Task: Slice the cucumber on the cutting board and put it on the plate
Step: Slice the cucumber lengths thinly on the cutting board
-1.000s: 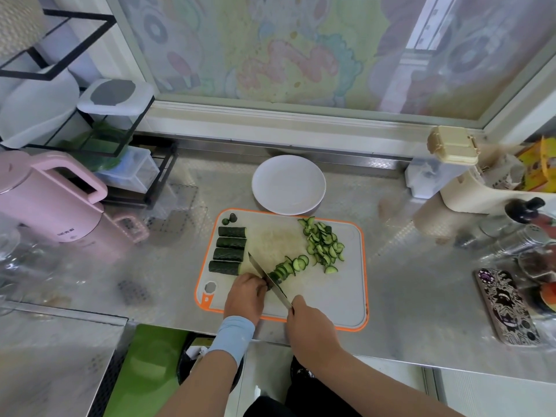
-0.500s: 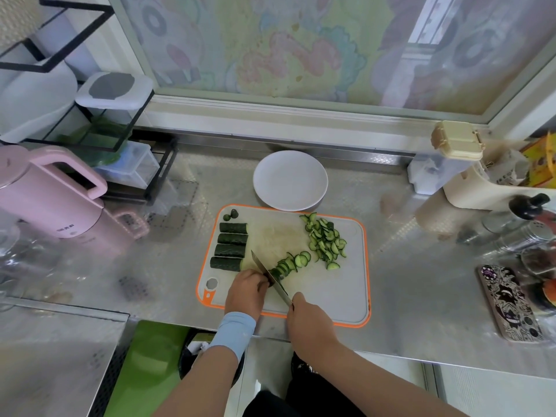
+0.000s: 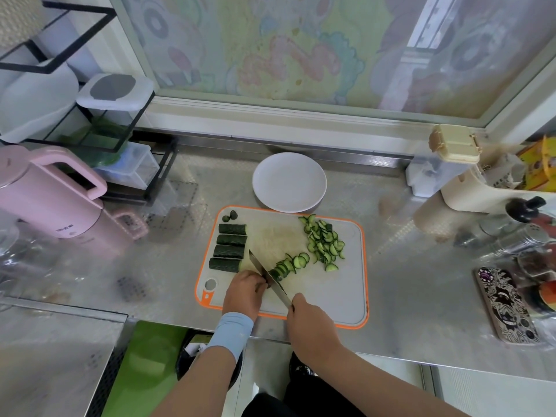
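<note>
A grey cutting board with an orange rim lies on the steel counter. My right hand grips the handle of a knife whose blade stands in a cucumber piece. My left hand holds the uncut end of that cucumber piece, fingers curled against the blade. Fresh slices fan out to the right of the blade. A heap of half-moon slices lies at the board's upper right. Several uncut cucumber chunks are lined up at the left, with two end bits above them. A white plate sits behind the board, with nothing on it.
A pink kettle and a black wire rack with containers stand at the left. At the right are a cream holder, bottles and jars, and a patterned phone. The counter's front edge runs just below the board.
The knife has worked a little further left along the cucumber piece, and the row of fresh slices beside the blade has grown. Both hands stay in the same place.
</note>
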The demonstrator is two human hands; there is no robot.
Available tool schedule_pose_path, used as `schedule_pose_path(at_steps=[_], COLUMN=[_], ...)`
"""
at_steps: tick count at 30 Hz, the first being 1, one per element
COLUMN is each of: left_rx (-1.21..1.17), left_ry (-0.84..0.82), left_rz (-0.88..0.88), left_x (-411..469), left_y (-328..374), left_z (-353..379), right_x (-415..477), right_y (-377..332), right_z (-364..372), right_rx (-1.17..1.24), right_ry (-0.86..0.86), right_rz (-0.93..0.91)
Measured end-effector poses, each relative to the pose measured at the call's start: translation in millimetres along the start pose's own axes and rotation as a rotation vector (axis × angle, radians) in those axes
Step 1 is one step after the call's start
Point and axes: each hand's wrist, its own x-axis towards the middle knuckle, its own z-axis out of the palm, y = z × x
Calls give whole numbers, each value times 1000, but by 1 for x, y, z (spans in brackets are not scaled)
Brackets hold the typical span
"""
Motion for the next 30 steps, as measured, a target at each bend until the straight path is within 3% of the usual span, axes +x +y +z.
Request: schedule_pose_path(at_steps=[30], left_rx=[-2], left_ry=[24], left_rz=[-5], left_x=[-3], left_y=[-1], left_z=[2], right_x=[12], right_y=[-3], right_z=[8], right_rx=[2], right_ry=[22], right_rz=[23])
